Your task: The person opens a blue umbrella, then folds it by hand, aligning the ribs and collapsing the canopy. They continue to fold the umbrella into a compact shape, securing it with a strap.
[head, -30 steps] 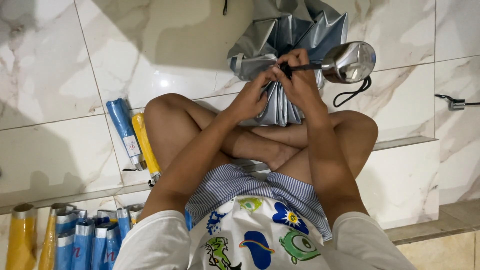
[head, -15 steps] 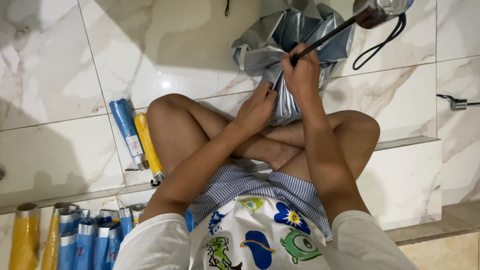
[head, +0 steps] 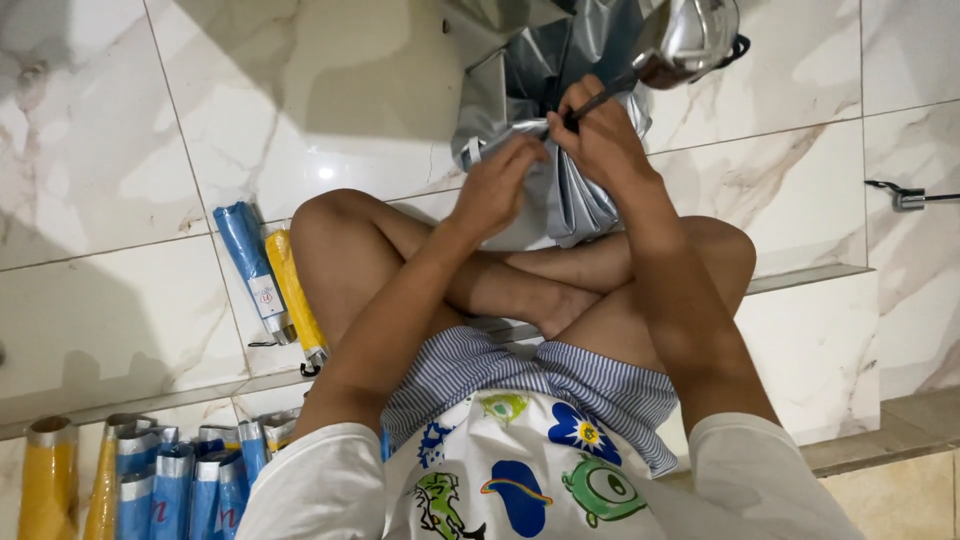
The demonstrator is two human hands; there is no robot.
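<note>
Left hand (head: 497,188) pinches the fabric of the silver-grey folding umbrella (head: 560,130), which lies on the marble floor just beyond the crossed legs. Right hand (head: 600,140) has fingers clenched around its thin dark shaft. A blue sleeved umbrella (head: 254,270) and a yellow one (head: 295,296) lie beside the left knee.

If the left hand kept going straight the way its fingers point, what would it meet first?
The left hand points up and right, already touching the grey umbrella canopy. Going on, it would likely press into those folds, then the right hand; depth is unclear.
</note>
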